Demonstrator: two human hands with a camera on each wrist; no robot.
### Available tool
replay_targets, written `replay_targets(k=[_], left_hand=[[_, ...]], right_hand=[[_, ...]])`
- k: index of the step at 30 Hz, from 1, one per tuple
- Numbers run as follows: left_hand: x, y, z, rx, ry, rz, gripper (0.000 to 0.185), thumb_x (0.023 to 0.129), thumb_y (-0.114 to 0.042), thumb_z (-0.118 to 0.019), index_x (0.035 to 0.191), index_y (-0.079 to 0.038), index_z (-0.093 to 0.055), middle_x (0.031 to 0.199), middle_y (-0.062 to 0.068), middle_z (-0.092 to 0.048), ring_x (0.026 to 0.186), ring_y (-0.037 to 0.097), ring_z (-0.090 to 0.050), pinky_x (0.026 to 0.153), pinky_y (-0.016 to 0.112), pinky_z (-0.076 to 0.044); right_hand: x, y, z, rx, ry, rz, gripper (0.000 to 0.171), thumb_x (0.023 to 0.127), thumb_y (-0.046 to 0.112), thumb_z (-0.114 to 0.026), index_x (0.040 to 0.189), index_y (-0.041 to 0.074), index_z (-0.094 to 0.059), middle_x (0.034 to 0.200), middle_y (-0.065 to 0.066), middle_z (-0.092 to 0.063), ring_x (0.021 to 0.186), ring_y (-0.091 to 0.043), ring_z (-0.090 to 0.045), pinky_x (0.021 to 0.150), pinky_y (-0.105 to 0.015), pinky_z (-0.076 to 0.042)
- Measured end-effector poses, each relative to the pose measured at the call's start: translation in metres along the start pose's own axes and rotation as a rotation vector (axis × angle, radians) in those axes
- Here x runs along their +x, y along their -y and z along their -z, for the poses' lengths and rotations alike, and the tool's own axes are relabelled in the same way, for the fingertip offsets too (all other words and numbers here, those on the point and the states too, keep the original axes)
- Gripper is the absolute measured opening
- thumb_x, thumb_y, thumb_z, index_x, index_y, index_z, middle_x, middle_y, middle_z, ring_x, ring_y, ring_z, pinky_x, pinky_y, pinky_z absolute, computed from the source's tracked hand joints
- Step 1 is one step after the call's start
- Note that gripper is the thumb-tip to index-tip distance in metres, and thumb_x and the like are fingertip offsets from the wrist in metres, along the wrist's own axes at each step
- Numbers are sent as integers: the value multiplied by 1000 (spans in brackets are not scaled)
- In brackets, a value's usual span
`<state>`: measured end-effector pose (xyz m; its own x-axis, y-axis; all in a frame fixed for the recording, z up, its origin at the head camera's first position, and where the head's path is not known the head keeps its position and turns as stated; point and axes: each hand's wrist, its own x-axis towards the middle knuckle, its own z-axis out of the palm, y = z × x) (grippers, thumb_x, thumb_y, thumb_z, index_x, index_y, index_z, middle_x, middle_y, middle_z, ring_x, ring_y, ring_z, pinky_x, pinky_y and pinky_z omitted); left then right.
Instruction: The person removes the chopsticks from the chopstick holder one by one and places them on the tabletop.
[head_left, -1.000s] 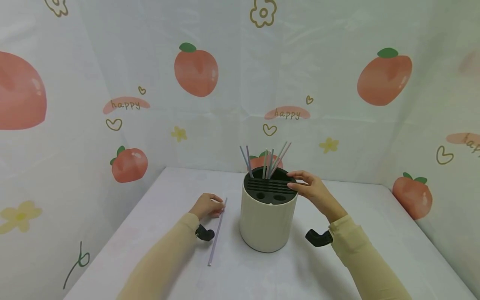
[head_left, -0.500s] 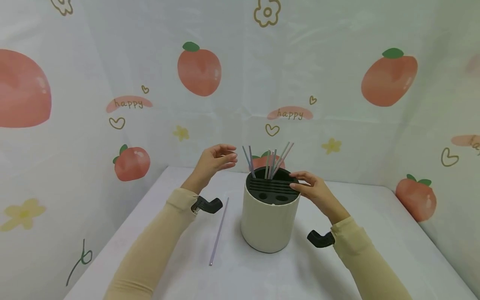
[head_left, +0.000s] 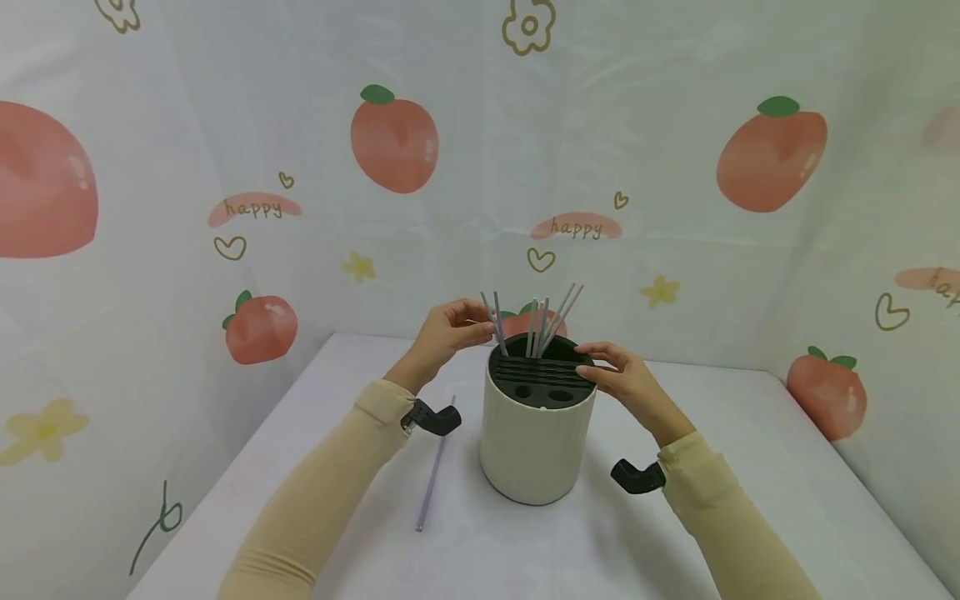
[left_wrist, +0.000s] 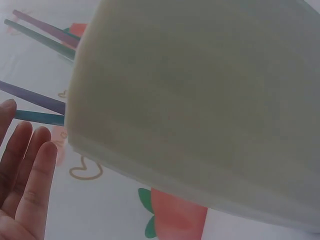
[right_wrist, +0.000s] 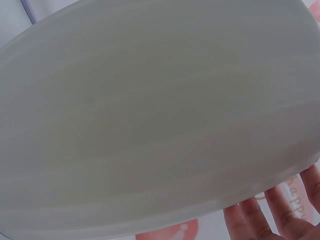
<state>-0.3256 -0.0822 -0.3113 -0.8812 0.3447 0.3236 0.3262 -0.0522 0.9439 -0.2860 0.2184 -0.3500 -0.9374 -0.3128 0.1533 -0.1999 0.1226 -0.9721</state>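
Note:
The cream round utensil holder (head_left: 537,450), with a black slotted insert (head_left: 542,379), stands upright on the table. Several thin pastel chopsticks (head_left: 546,325) lean out of its rear opening. My left hand (head_left: 442,337) is at the left pair, fingers loosely extended. In the left wrist view its fingers (left_wrist: 37,175) are spread beside the blue chopstick (left_wrist: 40,117); whether it pinches that chopstick is unclear. My right hand (head_left: 626,383) rests thumb and fingertips on the holder's right rim. In the right wrist view its fingers (right_wrist: 282,212) lie along the holder's far side, tips partly hidden.
A single purple chopstick (head_left: 431,492) lies on the white table (head_left: 360,533), left of the holder and partly behind the left wrist camera. A white curtain (head_left: 465,242) printed with fruit surrounds the table at the back and sides.
My left hand has risen from beside the purple chopstick on the table, then moved right to the left chopsticks in the holder. My right hand stays on the rim.

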Motion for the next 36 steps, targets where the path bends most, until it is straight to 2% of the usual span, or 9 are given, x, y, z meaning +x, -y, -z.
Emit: replay_targets(k=[3,8,13,16,21,26,31,34,36], left_hand=[[0,3,-1,-3,13,-3,14,89,0,-67,102,1,-63,93,-4,-66,96,24,-66,92,39,-56],[-1,6,-2,-11,24,6,11,88,1,-66,99,-1,-63,90,-5,-66,87,11,-67,89,33,-57],[1,9,-3,-10,24,2,10,88,2,-66,97,0,-62,88,-5,-67,86,11,-67,89,34,-57],[6,4,-2,-5,24,-23,10,89,2,-66,98,0,-63,88,-4,-67,84,11,-68,87,34,-58],[19,-27,1,-18,4,-102,10,89,3,-65,95,-5,-65,88,-3,-68,80,10,-69,84,34,-59],[33,-81,9,-109,-68,-218,20,88,8,-64,90,-12,-66,85,-1,-67,77,10,-69,82,35,-59],[39,-130,27,-214,-174,-328,15,87,6,-67,93,-7,-68,85,4,-68,75,15,-70,80,34,-60],[37,-144,43,-237,-240,-360,13,85,3,-70,95,-5,-68,84,6,-68,75,17,-70,78,33,-60],[35,-142,55,-223,-280,-358,13,85,0,-71,97,-5,-68,85,6,-67,75,16,-69,76,31,-60]], right_hand=[[0,0,0,-2,2,-3,42,94,12,-62,132,-2,-49,135,-16,-43,110,-6,-55,93,-15,-48],[1,-1,0,-6,3,-5,41,95,13,-63,132,0,-50,136,-17,-43,111,-6,-54,93,-15,-48],[0,-1,0,0,2,-2,41,95,12,-62,131,-1,-49,135,-16,-43,110,-6,-55,92,-15,-48],[0,-2,0,4,0,-1,41,94,12,-62,131,-2,-49,134,-16,-44,109,-6,-56,92,-15,-48],[0,-1,0,6,4,4,41,94,13,-63,131,-1,-50,132,-14,-45,108,-5,-57,92,-15,-48],[0,0,1,6,3,6,41,94,13,-63,130,-1,-50,129,-9,-47,108,-6,-57,92,-16,-49],[0,-1,1,2,9,6,42,95,13,-62,131,-2,-49,132,-13,-46,108,-6,-57,92,-16,-49],[1,-1,1,-2,11,1,42,95,13,-62,131,-2,-49,134,-17,-44,108,-6,-57,92,-16,-49],[1,-1,2,-3,11,0,42,95,13,-62,131,-2,-48,135,-18,-43,109,-7,-56,92,-17,-48]])
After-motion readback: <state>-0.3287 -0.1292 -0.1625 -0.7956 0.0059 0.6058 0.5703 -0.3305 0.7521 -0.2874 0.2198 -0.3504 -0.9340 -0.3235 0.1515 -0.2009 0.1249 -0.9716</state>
